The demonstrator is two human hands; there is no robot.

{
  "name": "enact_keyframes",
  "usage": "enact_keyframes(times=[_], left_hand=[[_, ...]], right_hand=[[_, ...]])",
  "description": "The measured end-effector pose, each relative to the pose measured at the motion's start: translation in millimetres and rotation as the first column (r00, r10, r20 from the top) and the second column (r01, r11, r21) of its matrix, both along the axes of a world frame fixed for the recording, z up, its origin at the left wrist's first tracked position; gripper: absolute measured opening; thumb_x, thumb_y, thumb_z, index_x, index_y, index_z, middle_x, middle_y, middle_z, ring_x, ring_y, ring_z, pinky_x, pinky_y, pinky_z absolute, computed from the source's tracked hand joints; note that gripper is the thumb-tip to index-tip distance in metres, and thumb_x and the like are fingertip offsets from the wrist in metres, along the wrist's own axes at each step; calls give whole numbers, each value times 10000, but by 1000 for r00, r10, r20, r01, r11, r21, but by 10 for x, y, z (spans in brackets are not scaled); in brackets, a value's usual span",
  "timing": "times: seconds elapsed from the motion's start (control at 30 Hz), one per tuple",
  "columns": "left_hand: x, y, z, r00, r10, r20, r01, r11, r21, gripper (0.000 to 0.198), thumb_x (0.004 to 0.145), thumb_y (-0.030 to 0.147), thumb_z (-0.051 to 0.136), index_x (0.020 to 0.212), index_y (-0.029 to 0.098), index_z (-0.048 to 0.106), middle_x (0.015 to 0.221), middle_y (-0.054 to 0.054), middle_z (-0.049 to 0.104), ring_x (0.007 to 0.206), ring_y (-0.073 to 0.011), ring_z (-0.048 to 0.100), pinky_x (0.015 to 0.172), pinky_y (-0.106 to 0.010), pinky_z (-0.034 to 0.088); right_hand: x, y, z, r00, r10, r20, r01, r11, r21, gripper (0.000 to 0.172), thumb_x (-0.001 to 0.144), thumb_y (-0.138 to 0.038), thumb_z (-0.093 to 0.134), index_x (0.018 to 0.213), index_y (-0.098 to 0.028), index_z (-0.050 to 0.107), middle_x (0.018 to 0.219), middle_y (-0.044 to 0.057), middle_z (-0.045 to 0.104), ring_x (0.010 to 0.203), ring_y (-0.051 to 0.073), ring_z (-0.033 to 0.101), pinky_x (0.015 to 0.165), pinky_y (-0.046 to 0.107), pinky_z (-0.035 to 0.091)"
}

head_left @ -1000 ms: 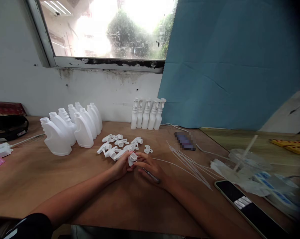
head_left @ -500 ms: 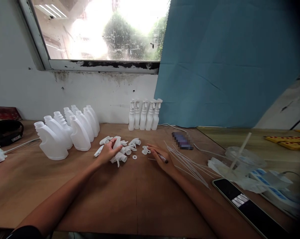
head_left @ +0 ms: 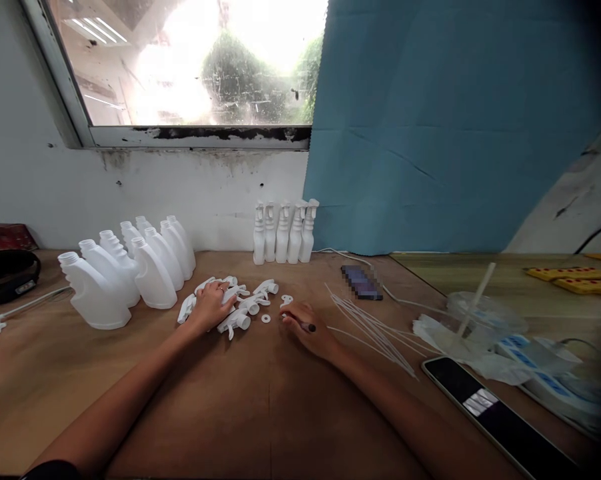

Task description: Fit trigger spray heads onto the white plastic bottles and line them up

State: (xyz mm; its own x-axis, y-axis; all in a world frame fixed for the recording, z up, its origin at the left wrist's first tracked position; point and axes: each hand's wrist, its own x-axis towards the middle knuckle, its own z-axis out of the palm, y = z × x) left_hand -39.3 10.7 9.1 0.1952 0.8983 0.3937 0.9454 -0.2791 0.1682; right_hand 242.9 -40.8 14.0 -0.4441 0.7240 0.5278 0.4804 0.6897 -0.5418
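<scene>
My left hand lies over a loose pile of white trigger spray heads, fingers stretched out and thumb apart. One spray head shows between its thumb and fingers; whether it is gripped is unclear. My right hand is curled around a slim pen, whose dark end sticks out behind the thumb. Its fingertips are down at a little group of flat white washers, partly covering them. A single washer lies between the two hands.
White bottles without tops stand at the left. Several spray bottles with heads line the wall. Thin white tubes lie right of my right hand, near a phone, a plastic cup and a power strip.
My left hand has flattened and shifted slightly left over the spray heads. My right hand has drawn a little nearer to me and left, with the pen still in it. The view has shifted slightly.
</scene>
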Motion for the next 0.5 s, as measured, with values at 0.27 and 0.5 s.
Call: enact_keyframes(times=[0.27,0.5], left_hand=[[265,589,170,997,-30,76,28,999,15,344,871,387,452,1099,170,590,1136,-110,570,1073,-263,522,927,-402,404],[725,1343,278,997,-70,32,72,996,-60,634,781,292,562,1383,266,364,1319,-128,443,1175,-321,452,970,-465,359]], right_hand=[[-12,85,-74,985,65,158,-83,990,110,185,891,-405,542,896,-235,614,906,27,679,894,187,598,871,358,377],[255,147,-94,961,-215,173,160,945,284,162,913,-336,516,910,-218,628,915,51,681,894,194,605,893,380,335]])
